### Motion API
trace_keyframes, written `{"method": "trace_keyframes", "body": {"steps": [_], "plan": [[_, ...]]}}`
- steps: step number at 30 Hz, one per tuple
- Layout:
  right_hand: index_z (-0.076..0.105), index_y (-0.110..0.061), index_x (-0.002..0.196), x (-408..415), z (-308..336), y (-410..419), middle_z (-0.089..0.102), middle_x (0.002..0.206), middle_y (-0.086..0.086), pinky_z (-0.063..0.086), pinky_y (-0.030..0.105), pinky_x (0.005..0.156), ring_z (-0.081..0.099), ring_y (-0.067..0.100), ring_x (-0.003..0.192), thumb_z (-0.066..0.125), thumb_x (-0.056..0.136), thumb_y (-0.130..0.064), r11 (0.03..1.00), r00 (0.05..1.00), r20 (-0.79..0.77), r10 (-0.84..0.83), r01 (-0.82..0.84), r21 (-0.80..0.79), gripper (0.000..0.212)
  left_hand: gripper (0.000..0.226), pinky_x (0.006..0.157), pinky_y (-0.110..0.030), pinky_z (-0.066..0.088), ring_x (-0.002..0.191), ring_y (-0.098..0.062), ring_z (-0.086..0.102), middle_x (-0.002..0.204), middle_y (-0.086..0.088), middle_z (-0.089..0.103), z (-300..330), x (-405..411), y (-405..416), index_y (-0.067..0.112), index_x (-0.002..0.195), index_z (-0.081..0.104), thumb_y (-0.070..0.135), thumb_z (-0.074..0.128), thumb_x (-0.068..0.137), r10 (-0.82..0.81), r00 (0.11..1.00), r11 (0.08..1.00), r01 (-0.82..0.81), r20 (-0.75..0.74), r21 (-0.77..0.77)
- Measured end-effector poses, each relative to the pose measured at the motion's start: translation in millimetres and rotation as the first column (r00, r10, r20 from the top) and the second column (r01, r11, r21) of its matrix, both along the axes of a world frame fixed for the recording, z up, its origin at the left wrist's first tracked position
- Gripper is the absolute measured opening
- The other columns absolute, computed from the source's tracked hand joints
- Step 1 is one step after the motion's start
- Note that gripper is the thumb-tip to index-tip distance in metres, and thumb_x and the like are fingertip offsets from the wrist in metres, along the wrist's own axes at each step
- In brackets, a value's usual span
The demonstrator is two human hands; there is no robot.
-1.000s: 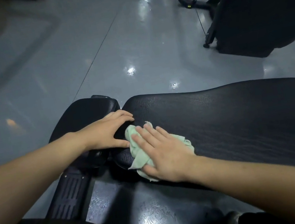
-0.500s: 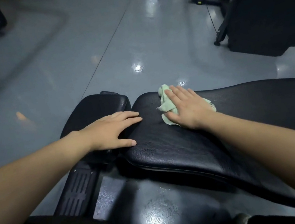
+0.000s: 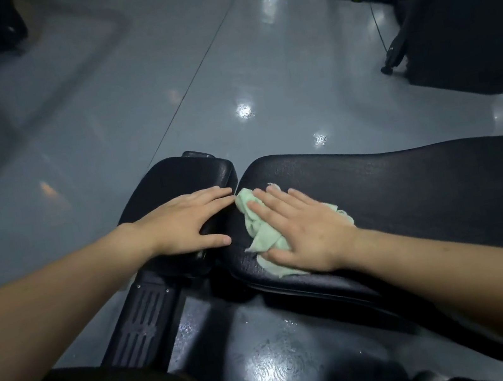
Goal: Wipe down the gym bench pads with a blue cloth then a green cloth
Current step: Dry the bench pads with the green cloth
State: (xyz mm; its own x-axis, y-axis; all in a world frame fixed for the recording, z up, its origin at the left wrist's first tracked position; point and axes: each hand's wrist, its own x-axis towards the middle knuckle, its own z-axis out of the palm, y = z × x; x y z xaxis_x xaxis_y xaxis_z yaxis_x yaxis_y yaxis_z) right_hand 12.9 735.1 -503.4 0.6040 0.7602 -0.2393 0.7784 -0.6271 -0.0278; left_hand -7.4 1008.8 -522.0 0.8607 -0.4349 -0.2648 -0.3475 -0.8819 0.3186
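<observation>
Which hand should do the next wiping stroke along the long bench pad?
Right. The right hand already presses the green cloth flat on the long pad, while the left hand rests on the small pad, bracing.

No readable text, label, brand or number shows anywhere.

Probably a gym: padded black bench [image 3: 411, 197], glossy grey floor [image 3: 222, 62].
</observation>
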Motion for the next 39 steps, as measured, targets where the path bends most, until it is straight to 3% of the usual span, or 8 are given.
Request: {"method": "trace_keyframes", "body": {"steps": [3,11,14,18,22,29,34,39], "plan": [[0.0,-0.024,0.161,32,3,3,-0.004,0.169,0.002,0.0,0.039,0.125,-0.005,0.02,0.155,0.01,0.086,-0.072,0.999,0.999,0.012,-0.043,0.043,-0.008,0.09,0.084,0.125,-0.03,0.009,0.153,-0.001,-0.004,0.167,0.021,-0.001,-1,-3,8,0.036,0.16,0.012,0.065,0.053,0.093,0.021,1.0,1.0,-0.021,0.004,0.019],[0.007,-0.024,0.161,100,7,10,0.008,0.168,-0.001,0.005,0.038,0.125,0.006,0.018,0.154,0.032,0.098,-0.063,0.957,0.957,0.03,-0.289,0.289,-0.003,0.079,0.085,0.123,-0.031,0.015,0.153,-0.004,0.003,0.165,0.025,0.0,-3,-5,23,0.039,0.159,0.015,0.059,0.061,0.091,0.052,0.999,0.998,-0.052,-0.001,-0.019],[0.002,-0.021,0.161,83,11,14,0.001,0.169,0.001,0.002,0.038,0.124,-0.001,0.02,0.155,0.028,0.099,-0.062,0.969,0.969,0.047,-0.241,0.243,-0.04,0.079,0.088,0.121,-0.032,0.019,0.153,-0.005,0.005,0.165,0.024,-0.001,-1,-4,24,0.038,0.16,0.013,0.06,0.062,0.089,0.059,0.998,0.998,-0.059,-0.008,-0.011],[0.0,-0.018,0.16,19,12,10,-0.003,0.168,0.006,0.004,0.043,0.126,-0.004,0.026,0.155,0.016,0.092,-0.066,0.999,1.0,-0.022,0.005,-0.006,-0.038,0.085,0.093,0.119,-0.032,0.024,0.152,-0.006,0.008,0.165,0.023,0.001,0,-4,25,0.035,0.16,0.012,0.06,0.064,0.087,0.07,0.998,0.997,-0.07,-0.004,-0.019],[0.013,-0.018,0.161,-24,0,6,0.007,0.168,0.004,0.003,0.039,0.123,0.002,0.025,0.155,0.031,0.092,-0.063,0.988,0.988,-0.025,0.154,-0.154,0.029,0.084,0.094,0.116,-0.028,0.025,0.151,-0.006,0.009,0.164,0.024,0.001,1,-4,25,0.035,0.16,0.014,0.06,0.066,0.087,0.075,0.997,0.996,-0.075,-0.007,-0.038],[0.007,-0.022,0.161,20,-2,36,0.004,0.169,0.002,0.001,0.04,0.125,0.001,0.021,0.155,0.017,0.091,-0.066,0.997,0.997,-0.006,0.078,-0.078,-0.021,0.084,0.092,0.115,-0.029,0.026,0.151,-0.006,0.012,0.164,0.024,0.003,0,-3,26,0.036,0.16,0.013,0.057,0.066,0.087,0.082,0.997,0.995,-0.082,-0.007,-0.053],[0.021,-0.023,0.158,75,-3,61,0.024,0.164,0.001,0.008,0.04,0.123,0.013,0.021,0.153,0.034,0.098,-0.059,0.996,0.995,0.042,-0.09,0.09,0.001,0.071,0.094,0.115,-0.028,0.025,0.151,-0.007,0.013,0.164,0.022,0.004,-1,-2,27,0.031,0.161,0.014,0.056,0.068,0.087,0.087,0.996,0.994,-0.087,-0.01,-0.058],[0.023,-0.019,0.157,49,0,60,0.023,0.163,0.006,0.009,0.042,0.123,0.01,0.027,0.153,0.031,0.097,-0.059,0.997,0.997,0.046,-0.07,0.072,-0.039,0.073,0.094,0.111,-0.026,0.028,0.147,-0.008,0.021,0.161,0.019,0.015,0,6,27,0.029,0.159,0.023,0.055,0.073,0.083,0.092,0.996,0.994,-0.092,0.003,-0.066]]}}
